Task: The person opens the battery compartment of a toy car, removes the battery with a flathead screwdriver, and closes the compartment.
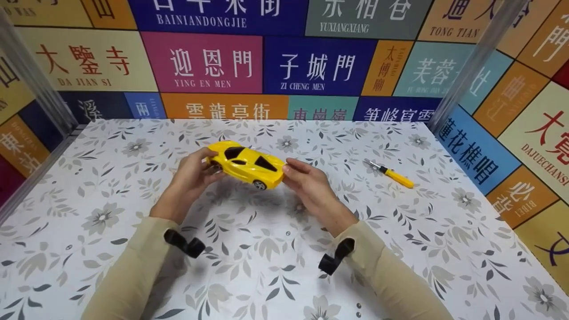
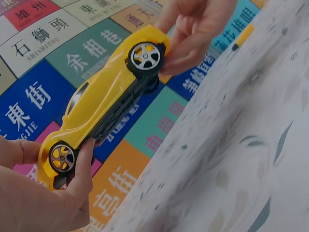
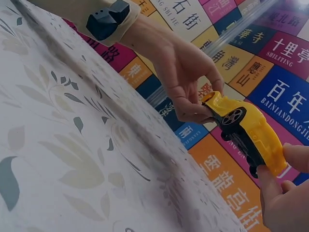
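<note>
A yellow toy car (image 1: pixel 247 163) with black windows and silver-spoked wheels is held above the table between both hands. My left hand (image 1: pixel 189 180) grips one end of it, thumb on top and fingers beneath, as the left wrist view shows with the hand (image 2: pixel 53 193) beside a wheel. At the opposite end my right hand (image 1: pixel 311 182) pinches the car between thumb and fingers. In the right wrist view the car's dark underside (image 3: pixel 241 145) shows, with the right hand (image 3: pixel 289 193) at the near end.
On the right of the floral-covered table (image 1: pixel 249 275) lies a screwdriver (image 1: pixel 395 176) with a yellow handle. Colourful panels (image 1: pixel 204 62) with printed characters stand behind and along the sides. Clear upright posts (image 1: pixel 471 66) mark the back corners.
</note>
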Motion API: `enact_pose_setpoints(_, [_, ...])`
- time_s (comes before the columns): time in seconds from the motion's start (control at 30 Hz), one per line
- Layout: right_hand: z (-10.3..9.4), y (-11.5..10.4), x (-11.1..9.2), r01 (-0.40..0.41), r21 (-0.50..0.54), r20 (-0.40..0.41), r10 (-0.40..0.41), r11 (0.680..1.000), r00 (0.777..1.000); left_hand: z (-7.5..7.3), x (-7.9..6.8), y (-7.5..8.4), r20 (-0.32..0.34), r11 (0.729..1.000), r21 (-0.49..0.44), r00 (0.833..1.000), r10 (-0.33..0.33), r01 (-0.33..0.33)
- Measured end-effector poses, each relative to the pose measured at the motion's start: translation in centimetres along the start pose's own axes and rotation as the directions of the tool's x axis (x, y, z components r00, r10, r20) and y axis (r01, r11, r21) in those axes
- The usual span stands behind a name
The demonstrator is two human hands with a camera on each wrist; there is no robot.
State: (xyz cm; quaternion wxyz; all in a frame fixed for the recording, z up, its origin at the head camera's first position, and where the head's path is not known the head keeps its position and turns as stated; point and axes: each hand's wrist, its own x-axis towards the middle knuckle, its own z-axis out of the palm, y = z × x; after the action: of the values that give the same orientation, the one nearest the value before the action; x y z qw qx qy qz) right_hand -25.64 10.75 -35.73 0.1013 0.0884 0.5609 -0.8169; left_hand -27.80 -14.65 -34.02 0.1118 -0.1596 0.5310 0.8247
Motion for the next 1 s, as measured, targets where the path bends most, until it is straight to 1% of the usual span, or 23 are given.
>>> enact_pose_setpoints(0.07, [-0.6,0.1,0.0,-0.015,-0.016,0.007,0.015,1.000,1.000,0.5,-0.1,-0.4,0.002,1.000,-0.014,1.000,0.021,-0.021])
enact_pose_setpoints(0.2, [-2.0,0.3,0.0,-0.039,-0.047,0.052,0.041,0.998,0.998,1.7,-0.2,-1.4,0.000,0.998,-0.033,0.999,0.054,-0.054])
enact_pose_setpoints(0.3, [-2.9,0.2,0.0,-0.059,-0.053,0.065,0.063,0.997,0.996,2.4,-0.3,-2.0,0.013,0.998,-0.035,0.998,0.058,-0.058])
enact_pose_setpoints(0.37, [-3.5,0.0,-0.1,-0.068,-0.051,0.061,0.071,0.996,0.996,2.7,-0.4,-2.3,0.026,0.999,-0.024,0.998,0.049,-0.049])
enact_pose_setpoints(0.47, [-4.3,-0.3,-0.2,-0.077,-0.055,0.044,0.079,0.996,0.996,2.9,-0.5,-2.4,0.036,1.000,0.013,0.999,0.009,-0.010])
enact_pose_setpoints(0.6, [-5.4,-1.0,-0.3,-0.081,-0.089,0.018,0.083,0.993,0.996,3.1,-0.5,-2.4,0.038,0.995,0.090,0.998,-0.054,0.051])
enact_pose_setpoints(0.67, [-5.9,-1.4,-0.2,-0.083,-0.114,0.003,0.084,0.990,0.996,3.0,-0.5,-2.4,0.043,0.990,0.127,0.996,-0.074,0.068])
enact_pose_setpoints(0.73, [-6.3,-1.6,-0.1,-0.084,-0.145,-0.010,0.083,0.986,0.996,2.9,-0.6,-2.4,0.053,0.986,0.150,0.995,-0.087,0.078])
enact_pose_setpoints(0.83, [-6.8,-1.9,0.1,-0.087,-0.173,-0.025,0.084,0.981,0.996,2.7,-0.6,-2.5,0.092,0.982,0.173,0.992,-0.087,0.070])
enact_pose_setpoints(1.0, [-7.3,-2.0,0.0,-0.121,-0.216,-0.054,0.112,0.969,0.992,2.5,-0.4,-2.9,0.145,0.982,0.180,0.986,-0.087,0.060])
